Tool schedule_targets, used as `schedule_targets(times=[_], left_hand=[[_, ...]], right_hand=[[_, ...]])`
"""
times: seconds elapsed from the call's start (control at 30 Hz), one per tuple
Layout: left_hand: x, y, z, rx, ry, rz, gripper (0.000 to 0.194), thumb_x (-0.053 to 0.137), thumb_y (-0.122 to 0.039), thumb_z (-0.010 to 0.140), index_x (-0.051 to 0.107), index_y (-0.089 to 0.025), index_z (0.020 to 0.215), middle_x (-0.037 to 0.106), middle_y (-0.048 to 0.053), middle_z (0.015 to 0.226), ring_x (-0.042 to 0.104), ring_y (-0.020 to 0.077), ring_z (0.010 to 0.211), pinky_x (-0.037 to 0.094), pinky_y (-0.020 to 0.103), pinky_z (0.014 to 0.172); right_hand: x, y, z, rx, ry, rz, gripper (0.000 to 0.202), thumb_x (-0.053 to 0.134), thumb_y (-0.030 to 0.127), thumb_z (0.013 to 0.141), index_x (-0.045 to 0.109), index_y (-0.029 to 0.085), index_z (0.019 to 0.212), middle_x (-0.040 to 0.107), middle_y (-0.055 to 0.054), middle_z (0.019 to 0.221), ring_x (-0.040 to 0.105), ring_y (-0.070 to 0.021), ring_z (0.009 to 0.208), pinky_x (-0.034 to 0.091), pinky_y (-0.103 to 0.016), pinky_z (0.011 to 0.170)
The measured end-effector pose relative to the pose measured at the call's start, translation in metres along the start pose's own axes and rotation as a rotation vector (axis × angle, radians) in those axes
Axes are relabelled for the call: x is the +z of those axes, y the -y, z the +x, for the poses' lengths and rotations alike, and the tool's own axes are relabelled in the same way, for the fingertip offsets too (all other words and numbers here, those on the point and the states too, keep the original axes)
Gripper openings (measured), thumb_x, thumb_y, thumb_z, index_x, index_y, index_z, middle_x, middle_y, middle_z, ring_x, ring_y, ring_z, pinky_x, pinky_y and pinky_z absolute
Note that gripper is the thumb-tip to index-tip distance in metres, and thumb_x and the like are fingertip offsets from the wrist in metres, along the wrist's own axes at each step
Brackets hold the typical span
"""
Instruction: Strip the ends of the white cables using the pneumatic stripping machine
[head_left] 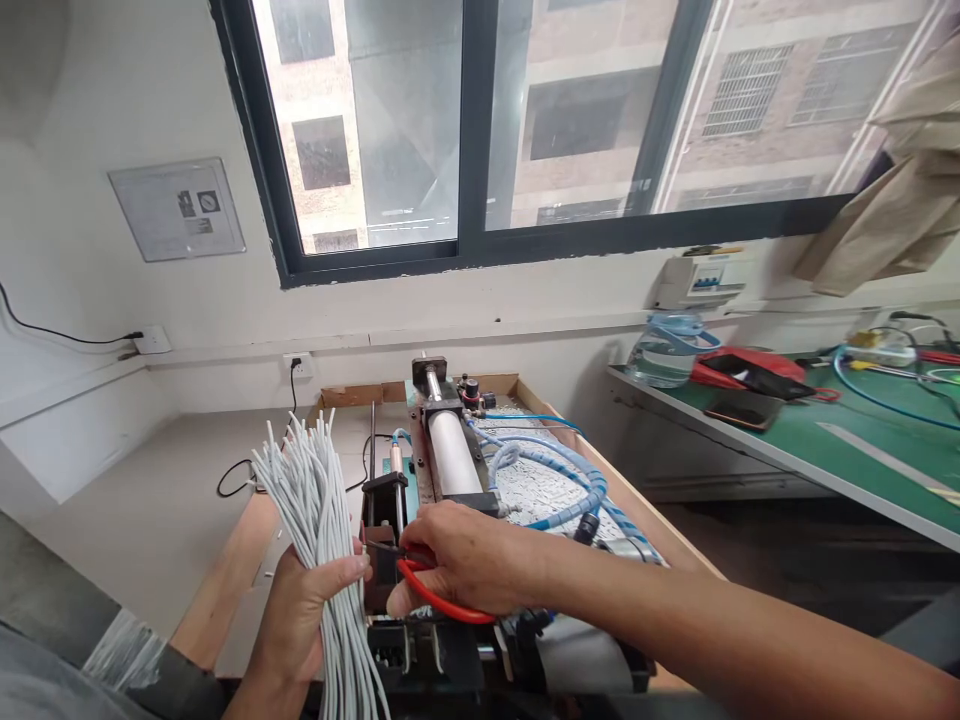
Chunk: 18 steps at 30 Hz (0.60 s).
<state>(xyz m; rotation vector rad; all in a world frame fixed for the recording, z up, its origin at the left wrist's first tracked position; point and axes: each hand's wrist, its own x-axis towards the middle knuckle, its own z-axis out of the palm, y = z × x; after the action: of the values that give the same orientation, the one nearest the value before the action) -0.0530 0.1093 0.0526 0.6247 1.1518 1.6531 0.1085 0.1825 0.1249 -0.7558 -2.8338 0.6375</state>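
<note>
Left grip [300,600] is closed around a thick bundle of light-grey wires [319,500], its thumb lying across the front of them. The bundle is held nearly upright above the near left part of the wood-edged worktop [637,490], just left of the machine there. Its top ends fan out loosely, leaning a little to the left; the lower ends run out of view at the bottom. Right grip [457,560] is closed on red-handled scissors [446,598], with the handles curving below the hand and the blades pointing left toward the wires, near the left thumb. Whether the 2 blades are parted is too small to tell.

Behind the 2 hands, a silver cylinder [454,455] on the machine points toward the far edge of this worktop. Blue hoses [592,485] loop to its right, inside the wooden right edge.

Well apart on the right is a green worktop [847,440]. A clear water jug [664,350] stands at its far left corner, with a red-and-black bag [750,372] just beside it. Nearer the left edge lies a dark phone [745,409]; a pale strip [889,465] lies to its right.
</note>
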Motion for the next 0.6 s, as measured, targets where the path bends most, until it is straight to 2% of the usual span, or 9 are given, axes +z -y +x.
schedule_targets(times=[0.1,0.3,0.47,0.6], left_hand=[[0.000,0.000,0.002,-0.011,0.008,0.002,0.028,0.066,-0.008,0.051,0.062,-0.013,0.079,0.062,0.003,0.063,0.056,0.0162,0.054,0.044,0.031,0.056],[0.004,-0.003,0.003,-0.045,0.118,0.023,0.024,0.063,-0.008,0.055,0.062,-0.010,0.079,0.063,0.007,0.067,0.058,0.0211,0.060,0.044,0.037,0.061],[0.003,-0.003,0.008,-0.052,0.062,0.052,0.018,0.065,-0.006,0.052,0.062,-0.011,0.069,0.061,0.004,0.061,0.056,0.0158,0.055,0.043,0.029,0.057],[-0.003,-0.002,0.010,-0.067,0.020,0.072,0.018,0.068,-0.009,0.050,0.062,-0.011,0.068,0.060,0.003,0.058,0.056,0.0155,0.054,0.044,0.028,0.056]], right_hand=[[0.003,-0.004,0.002,0.047,-0.005,0.059,0.021,0.055,0.031,0.067,0.059,0.016,0.053,0.036,0.004,0.041,0.028,-0.0069,0.038,0.023,-0.021,0.038],[0.011,-0.012,0.006,0.020,-0.054,0.137,0.018,0.057,0.031,0.064,0.059,0.017,0.052,0.032,0.005,0.039,0.026,-0.0060,0.037,0.020,-0.019,0.035],[0.017,-0.014,0.012,0.095,-0.072,0.172,0.027,0.060,0.038,0.062,0.057,0.015,0.049,0.031,0.005,0.037,0.027,-0.0060,0.038,0.021,-0.019,0.036],[0.004,-0.021,0.003,0.186,-0.149,0.214,0.034,0.058,0.045,0.062,0.056,0.014,0.049,0.037,0.004,0.040,0.030,-0.0064,0.039,0.022,-0.019,0.036]])
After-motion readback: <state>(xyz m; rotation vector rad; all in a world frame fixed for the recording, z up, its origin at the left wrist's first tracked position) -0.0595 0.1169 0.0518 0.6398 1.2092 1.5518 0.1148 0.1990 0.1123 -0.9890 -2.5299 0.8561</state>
